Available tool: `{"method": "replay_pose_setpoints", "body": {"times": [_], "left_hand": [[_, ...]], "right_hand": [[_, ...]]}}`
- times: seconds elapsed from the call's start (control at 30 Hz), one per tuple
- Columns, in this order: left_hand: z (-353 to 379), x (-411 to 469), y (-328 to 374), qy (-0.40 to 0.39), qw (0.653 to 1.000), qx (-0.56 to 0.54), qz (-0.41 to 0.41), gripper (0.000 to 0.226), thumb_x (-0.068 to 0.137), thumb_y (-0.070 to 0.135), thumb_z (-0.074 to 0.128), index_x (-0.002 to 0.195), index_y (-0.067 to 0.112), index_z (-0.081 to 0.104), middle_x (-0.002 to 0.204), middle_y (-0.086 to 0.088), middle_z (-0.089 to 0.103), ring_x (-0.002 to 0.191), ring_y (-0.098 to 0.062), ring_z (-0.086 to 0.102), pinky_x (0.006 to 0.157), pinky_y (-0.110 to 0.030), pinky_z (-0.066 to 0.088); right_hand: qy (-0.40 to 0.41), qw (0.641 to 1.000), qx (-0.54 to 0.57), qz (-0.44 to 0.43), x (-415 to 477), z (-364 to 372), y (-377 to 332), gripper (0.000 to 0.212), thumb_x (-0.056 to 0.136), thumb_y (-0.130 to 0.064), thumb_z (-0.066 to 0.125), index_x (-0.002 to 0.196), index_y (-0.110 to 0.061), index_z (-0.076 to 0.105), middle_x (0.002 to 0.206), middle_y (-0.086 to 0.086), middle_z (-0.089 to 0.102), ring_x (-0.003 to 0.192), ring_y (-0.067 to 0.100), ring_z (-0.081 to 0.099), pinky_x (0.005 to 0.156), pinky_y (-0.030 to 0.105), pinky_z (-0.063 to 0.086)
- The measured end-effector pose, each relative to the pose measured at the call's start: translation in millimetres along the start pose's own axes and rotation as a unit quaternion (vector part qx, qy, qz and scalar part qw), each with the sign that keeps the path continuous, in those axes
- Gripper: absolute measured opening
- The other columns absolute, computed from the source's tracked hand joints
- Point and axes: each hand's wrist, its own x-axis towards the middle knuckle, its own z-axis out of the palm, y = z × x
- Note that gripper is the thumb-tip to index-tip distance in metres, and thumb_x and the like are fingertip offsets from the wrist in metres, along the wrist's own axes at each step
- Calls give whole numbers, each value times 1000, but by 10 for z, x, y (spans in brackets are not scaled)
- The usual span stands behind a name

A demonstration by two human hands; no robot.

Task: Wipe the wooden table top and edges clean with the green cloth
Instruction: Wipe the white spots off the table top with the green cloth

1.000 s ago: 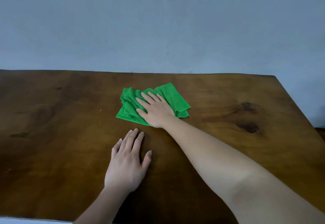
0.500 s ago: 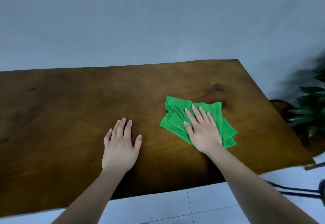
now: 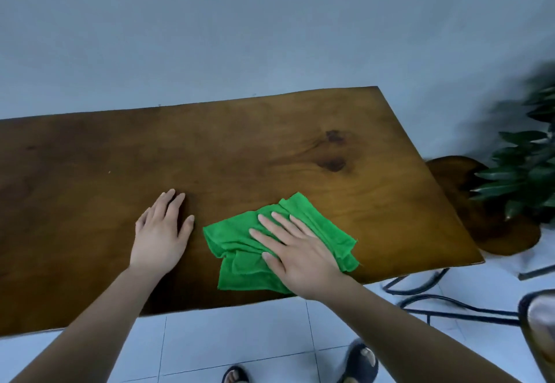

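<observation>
A crumpled green cloth (image 3: 240, 250) lies on the dark wooden table top (image 3: 270, 148), close to its near edge and right of the middle. My right hand (image 3: 297, 250) presses flat on the cloth, fingers spread and pointing up-left, covering its lower right part. My left hand (image 3: 160, 232) rests palm-down on the bare wood just left of the cloth, a small gap between them, holding nothing.
A grey wall stands right behind the table. To the right are a potted plant (image 3: 525, 172) on a low wooden stand (image 3: 492, 220) and black metal legs (image 3: 420, 295) over white floor tiles. My sandalled feet (image 3: 360, 358) show below the near edge.
My right hand has slid the cloth from the table's middle rightwards and then back toward the near edge. The left hand stayed flat on the wood. The view tilted down, showing floor and feet.
</observation>
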Motion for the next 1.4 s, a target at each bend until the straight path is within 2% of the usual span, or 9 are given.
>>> {"method": "replay_pose_setpoints", "body": {"times": [0.2,0.5,0.6,0.9,1.0,1.1,1.2,1.3,1.4], "left_hand": [[-15,-134,917,-1,999,-30,-24,64,108,55,49,165,26,43,171,1,43,159,-28,40,126,-62,35],[250,-231,2461,-22,996,-72,49,56,107,44,63,160,28,52,165,7,49,152,-22,48,121,-54,42],[355,-186,2769,-30,993,-80,77,58,108,45,62,162,28,50,166,8,47,152,-20,47,122,-53,42],[672,134,3408,-47,984,-82,152,60,111,50,54,166,28,44,175,5,35,161,-22,35,125,-53,36],[757,338,3640,-47,983,-69,165,62,111,51,53,168,28,41,177,4,32,164,-24,29,126,-54,33],[848,617,3863,-41,983,-54,172,61,112,51,51,168,28,41,177,2,32,164,-25,28,127,-53,31],[951,937,4033,-33,983,-39,173,61,112,52,48,168,29,40,179,1,30,166,-25,25,128,-55,30],[1051,1267,4156,-26,985,-27,167,61,112,54,46,168,30,39,180,0,28,167,-25,22,130,-56,27],[1147,1603,4250,-21,987,-18,156,62,112,58,42,169,33,37,181,2,26,168,-23,18,132,-55,24]], "right_hand": [[11,1000,1,10,-519,-227,1096,56,118,-55,20,173,-43,20,183,-10,8,169,15,-2,137,45,7],[41,999,25,26,-929,-445,2001,68,113,-71,18,172,-39,26,183,-7,11,169,17,4,136,48,13],[64,995,24,67,-1050,-481,2188,69,112,-73,20,172,-39,28,182,-7,15,169,18,7,135,49,16],[92,970,9,226,-1491,-505,2527,72,110,-76,17,173,-40,23,183,-7,12,169,17,3,137,47,9],[107,952,45,282,-1599,-460,2616,77,107,-81,13,173,-42,18,183,-11,5,169,19,-2,135,46,20],[128,937,72,318,-1619,-439,2695,79,105,-81,11,173,-42,13,183,-11,2,169,20,9,127,41,38],[133,927,104,335,-1532,-421,2786,75,108,-76,14,174,-41,4,181,-5,15,159,20,37,106,40,58],[116,928,106,337,-1328,-451,2927,74,112,-67,19,174,-34,-4,177,0,27,134,23,62,88,33,58],[92,925,129,344,-973,-543,3110,71,115,-57,19,174,-28,-9,174,5,29,135,26,60,92,36,56]]}}
